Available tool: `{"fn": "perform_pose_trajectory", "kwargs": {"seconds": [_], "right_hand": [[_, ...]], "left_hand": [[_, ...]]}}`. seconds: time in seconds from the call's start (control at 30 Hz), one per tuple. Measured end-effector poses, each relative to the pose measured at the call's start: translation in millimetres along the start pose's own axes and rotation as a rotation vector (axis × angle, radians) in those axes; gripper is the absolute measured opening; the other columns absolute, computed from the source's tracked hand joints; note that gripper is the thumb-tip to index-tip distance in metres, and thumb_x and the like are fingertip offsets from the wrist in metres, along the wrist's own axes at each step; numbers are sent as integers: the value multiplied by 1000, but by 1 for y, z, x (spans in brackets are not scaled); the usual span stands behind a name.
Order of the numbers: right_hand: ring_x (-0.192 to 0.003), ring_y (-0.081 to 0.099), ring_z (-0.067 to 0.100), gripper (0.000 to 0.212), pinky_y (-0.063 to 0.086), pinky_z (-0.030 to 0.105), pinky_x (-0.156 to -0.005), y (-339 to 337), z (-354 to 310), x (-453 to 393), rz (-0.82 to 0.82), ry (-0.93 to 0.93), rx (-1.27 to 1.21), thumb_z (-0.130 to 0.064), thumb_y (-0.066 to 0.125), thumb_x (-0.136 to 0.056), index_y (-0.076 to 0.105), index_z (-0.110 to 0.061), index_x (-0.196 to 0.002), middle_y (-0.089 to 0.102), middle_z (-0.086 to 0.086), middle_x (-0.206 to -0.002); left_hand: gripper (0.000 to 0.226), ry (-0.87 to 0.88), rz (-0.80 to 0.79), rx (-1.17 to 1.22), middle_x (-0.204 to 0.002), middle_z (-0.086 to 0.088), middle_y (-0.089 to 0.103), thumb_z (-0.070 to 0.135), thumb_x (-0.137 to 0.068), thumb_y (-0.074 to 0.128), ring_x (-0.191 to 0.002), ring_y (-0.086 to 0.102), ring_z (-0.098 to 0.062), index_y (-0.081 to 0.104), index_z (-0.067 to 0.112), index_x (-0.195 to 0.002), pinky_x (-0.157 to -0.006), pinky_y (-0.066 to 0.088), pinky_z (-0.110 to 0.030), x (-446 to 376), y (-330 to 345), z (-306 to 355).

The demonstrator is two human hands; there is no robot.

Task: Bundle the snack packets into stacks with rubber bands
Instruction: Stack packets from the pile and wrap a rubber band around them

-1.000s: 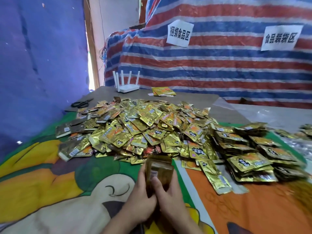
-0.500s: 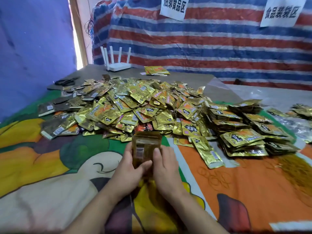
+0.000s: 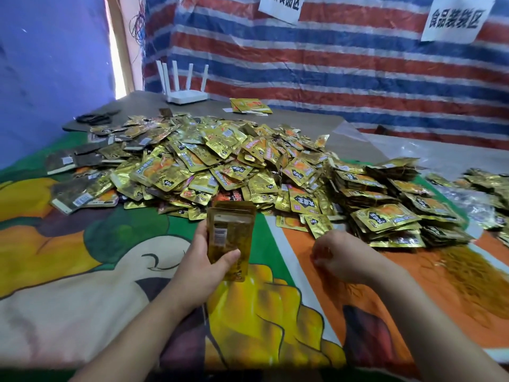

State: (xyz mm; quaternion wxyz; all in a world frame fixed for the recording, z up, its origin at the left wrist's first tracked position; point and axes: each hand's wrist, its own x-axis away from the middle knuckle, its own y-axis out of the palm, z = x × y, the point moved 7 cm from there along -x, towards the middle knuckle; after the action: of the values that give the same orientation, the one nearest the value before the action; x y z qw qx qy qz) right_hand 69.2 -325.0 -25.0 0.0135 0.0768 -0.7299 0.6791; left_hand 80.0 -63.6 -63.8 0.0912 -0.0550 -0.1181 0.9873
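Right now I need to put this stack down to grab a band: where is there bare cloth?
Bare cloth lies left of the left hand, below the loose packet pile, and between both forearms. The orange patch by the right hand holds scattered rubber bands. The finished bundles crowd the right.

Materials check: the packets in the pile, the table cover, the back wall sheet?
Packets: likely metallised plastic film, glossy gold, with creased glints.
Table cover: looks like printed cloth, matte, soft wrinkles.
Wall sheet: probably woven plastic tarpaulin, striped red, white and blue, with a crinkly sheen.
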Motion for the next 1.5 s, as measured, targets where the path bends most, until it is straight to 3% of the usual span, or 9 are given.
{"fn": "perform_pose_trajectory", "kwargs": {"seconds": [0.23, 0.4, 0.63, 0.8, 0.97, 1.17, 1.3, 1.4, 1.5], "right_hand": [[-96, 53, 14, 12, 47, 30, -84, 7, 3, -4, -8, -4, -91, -22, 58, -98, 55, -30, -90, 56, -8, -101], [-72, 63, 10, 12, 46, 25, -64, -2, 14, 8, 295, 106, -738, -16, 63, -96, 61, -25, -89, 68, -2, -78], [-66, 61, 15, 21, 47, 23, -57, 23, -7, 4, 253, 172, -1692, 11, 60, -86, 59, -7, -97, 63, 6, -73], [-56, 60, 14, 30, 50, 19, -50, 25, -27, 6, 229, 166, -2023, 3, 69, -70, 59, -8, -96, 61, 8, -70], [-44, 47, 8, 18, 42, 18, -45, 24, -33, 9, 195, 186, -2280, -7, 65, -77, 54, -16, -88, 55, 1, -70], [-43, 42, 2, 8, 38, 18, -45, 27, -32, 18, 205, 169, -2403, -16, 63, -85, 56, -17, -87, 58, -9, -69], [-41, 39, 1, 65, 32, 18, -41, 26, -29, 22, 239, 135, -2513, -6, 91, -55, 60, -16, -112, 74, -2, -112], [-34, 33, 1, 36, 26, 14, -36, 22, -27, 21, 267, 136, -2291, -6, 58, -81, 54, -19, -114, 67, -2, -131], [-31, 28, 3, 31, 24, 14, -35, 7, -37, 14, 196, 28, -1995, -5, 56, -84, 49, -12, -113, 66, 0, -133]], "left_hand": [[57, 1, 1, 15, -115, 18, 63, 17, -89, 70, -99, 59, 16, 35, 44, -124, -76, 45, -2, 0, -1, -1], [51, 0, 17, 5, -108, 20, 65, 16, -89, 71, -96, 58, 18, 40, 46, -115, -75, 43, -1, 0, -1, -2], [52, -4, 19, 0, -111, 20, 63, 16, -89, 71, -95, 57, 20, 39, 46, -118, -71, 43, 1, 1, -1, -1], [52, -12, 15, -25, -110, 24, 61, 21, -88, 72, -99, 54, 22, 38, 52, -114, -76, 43, 1, 1, -2, -2], [57, -26, 12, -24, -114, 28, 57, 28, -88, 72, -105, 53, 19, 33, 53, -123, -80, 41, -1, 1, -2, -4], [68, -29, 2, -12, -118, 28, 53, 28, -88, 71, -105, 49, 24, 24, 44, -135, -78, 39, 3, 0, 0, -4], [60, -28, 10, -11, -114, 33, 51, 27, -89, 71, -100, 47, 30, 30, 51, -125, -74, 37, 6, -1, -1, -6], [69, -24, 1, -5, -121, 27, 55, 29, -89, 70, -107, 51, 20, 27, 40, -141, -80, 40, 3, 0, -1, -5], [70, -22, -8, -5, -124, 25, 55, 30, -90, 69, -111, 50, 17, 26, 36, -144, -91, 40, -5, 1, 0, -3]]}}
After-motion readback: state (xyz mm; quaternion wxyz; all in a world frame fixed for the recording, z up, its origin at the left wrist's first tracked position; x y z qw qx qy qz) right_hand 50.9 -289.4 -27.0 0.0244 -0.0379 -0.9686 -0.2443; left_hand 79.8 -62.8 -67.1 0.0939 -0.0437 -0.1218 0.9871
